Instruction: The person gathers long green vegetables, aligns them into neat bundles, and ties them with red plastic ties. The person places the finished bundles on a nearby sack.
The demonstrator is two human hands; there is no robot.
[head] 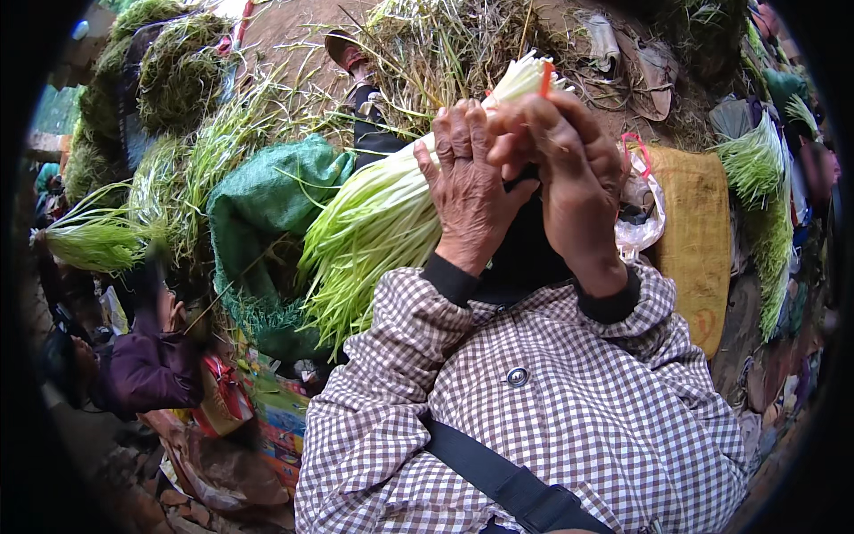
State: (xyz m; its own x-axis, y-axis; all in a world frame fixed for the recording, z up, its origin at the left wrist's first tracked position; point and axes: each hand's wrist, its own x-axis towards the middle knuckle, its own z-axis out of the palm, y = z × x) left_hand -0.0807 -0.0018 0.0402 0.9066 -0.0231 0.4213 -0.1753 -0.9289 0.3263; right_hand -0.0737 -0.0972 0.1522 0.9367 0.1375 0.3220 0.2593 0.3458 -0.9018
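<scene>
A large bundle of pale green chive-like stalks (373, 220) lies slanted in front of me, its white cut ends (524, 77) up and to the right. My left hand (470, 157) holds the bundle from above, fingers laid across the stalks. At the white end, my right hand (574, 160) is curled and slightly blurred by motion. A red tie strip (546, 80) runs up out of its fingers beside the stalk ends. The fingertips of both hands nearly meet. Where the strip passes under the bundle is hidden.
A green woven sack (273, 180) sits left of the bundle. To the right are a yellow woven sack (690, 247) and a white plastic bag (640, 230). Straw and trimmings (440, 53) lie ahead. Another person in a purple sleeve (160, 367) is at left, near more green bundles (100, 243).
</scene>
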